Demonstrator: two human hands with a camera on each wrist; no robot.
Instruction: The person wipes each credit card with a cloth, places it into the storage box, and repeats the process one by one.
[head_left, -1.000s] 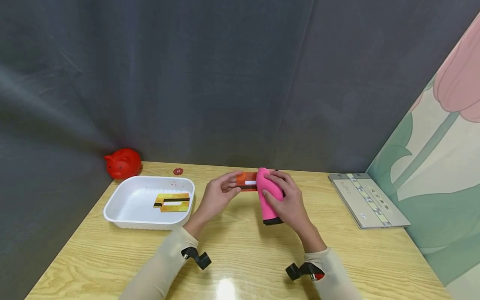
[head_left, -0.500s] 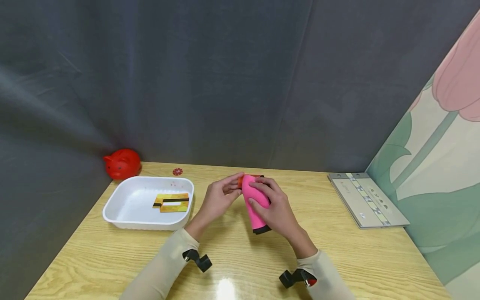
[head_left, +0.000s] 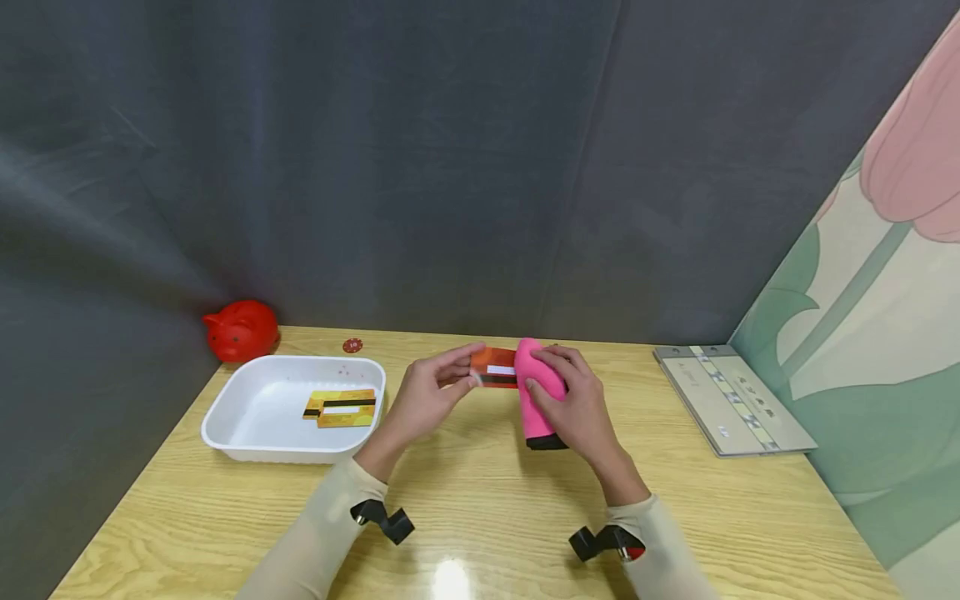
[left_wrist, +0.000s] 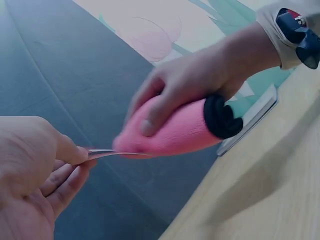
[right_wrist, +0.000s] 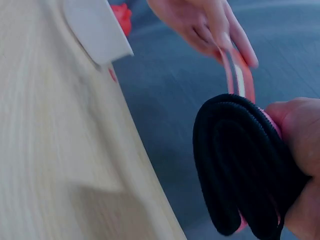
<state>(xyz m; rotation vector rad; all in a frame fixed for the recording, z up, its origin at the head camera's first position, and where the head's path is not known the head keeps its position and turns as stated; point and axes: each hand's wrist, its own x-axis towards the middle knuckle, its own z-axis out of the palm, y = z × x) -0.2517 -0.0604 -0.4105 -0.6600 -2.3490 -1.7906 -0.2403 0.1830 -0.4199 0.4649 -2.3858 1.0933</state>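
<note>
An orange-red card (head_left: pixel 492 367) with a dark stripe and a white strip is pinched by its left end between the thumb and fingers of my left hand (head_left: pixel 429 402). My right hand (head_left: pixel 579 402) grips a folded pink cloth (head_left: pixel 533 410) with a black edge. In the head view the cloth covers the card's right end. From the left wrist, the card shows nearly edge-on against the cloth (left_wrist: pixel 175 131). The right wrist view shows the folded black edge (right_wrist: pixel 235 155) close up, with the card (right_wrist: pixel 241 75) sticking out past it. Both hands are above the table.
A white tray (head_left: pixel 285 455) stands at the left with overlapping yellow cards (head_left: pixel 347 408) in it. Behind it are a red piggy bank (head_left: pixel 242 332) and a red chip (head_left: pixel 352 344). A grey binder (head_left: pixel 735 404) lies at the right. A dark curtain (head_left: pixel 450 167) hangs behind.
The pink cloth in my right hand moved left over the card, then back right, uncovering most of the card again. My left hand stayed nearly in place, holding the card.
</note>
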